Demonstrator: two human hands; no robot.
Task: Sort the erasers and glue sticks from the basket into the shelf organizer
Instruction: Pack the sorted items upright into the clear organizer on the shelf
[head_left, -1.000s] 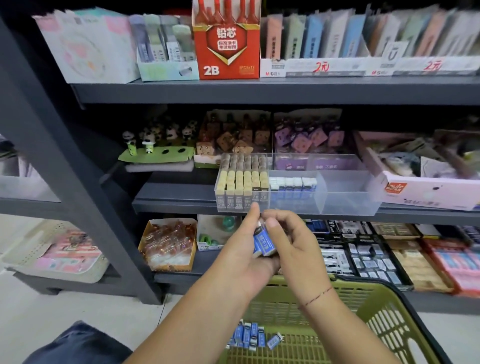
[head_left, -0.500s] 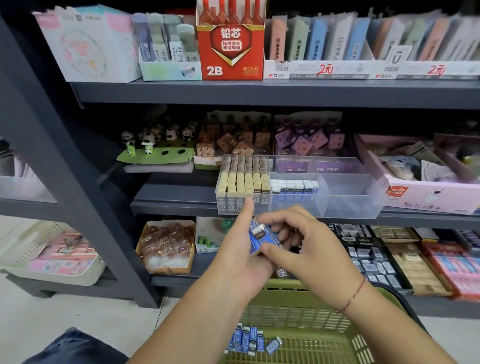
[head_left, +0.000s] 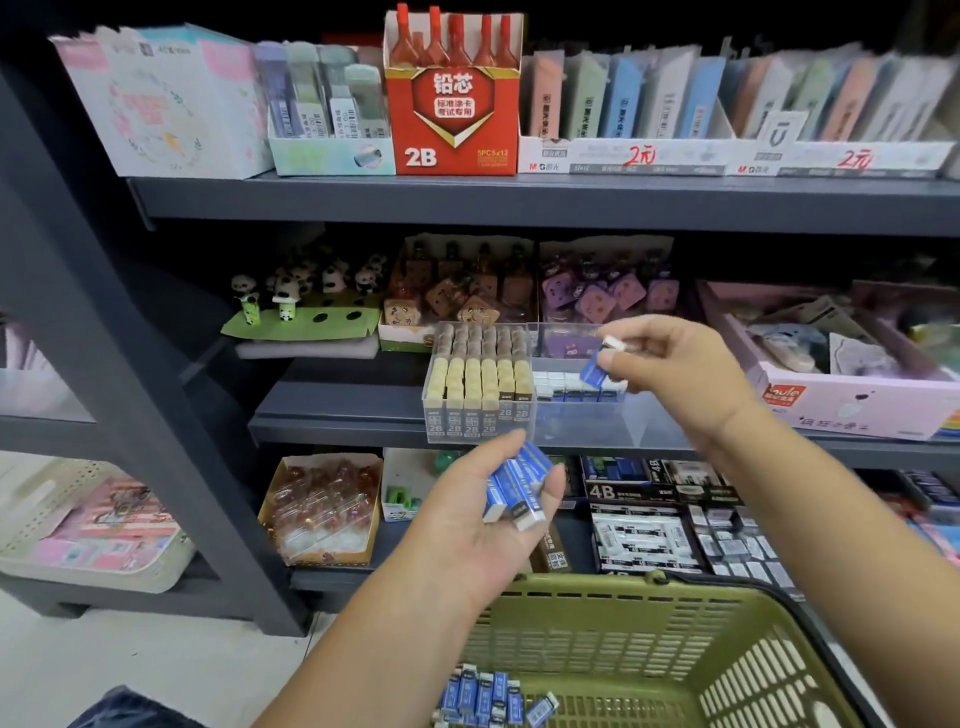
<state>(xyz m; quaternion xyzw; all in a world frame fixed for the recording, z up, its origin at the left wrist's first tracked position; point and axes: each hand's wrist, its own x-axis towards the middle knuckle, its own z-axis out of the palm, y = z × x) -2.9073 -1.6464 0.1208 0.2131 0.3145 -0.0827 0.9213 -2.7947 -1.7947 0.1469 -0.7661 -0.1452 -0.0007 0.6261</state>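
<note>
My left hand (head_left: 483, 512) holds a small stack of blue-sleeved erasers (head_left: 517, 483) palm-up, below the middle shelf. My right hand (head_left: 675, 369) pinches a single blue eraser (head_left: 597, 364) over the clear shelf organizer (head_left: 587, 421). The organizer's left compartment is packed with upright yellow-capped sticks marked 2B (head_left: 478, 384). Its middle compartment has a row of blue erasers (head_left: 571, 389) along the back. The green basket (head_left: 649, 639) sits at the bottom, with several blue erasers (head_left: 483, 693) lying on its floor.
The dark shelf edge (head_left: 337, 426) carries the organizer, with a pink box (head_left: 852, 400) to its right and panda figures (head_left: 291, 301) to its left. Boxes of 4B erasers (head_left: 644, 519) fill the lower shelf. A red 2B box (head_left: 452, 98) stands above.
My right hand took one eraser from the stack in my left hand and lifted it up and right to the organizer. My left hand stayed low, opening palm-up with the rest.
</note>
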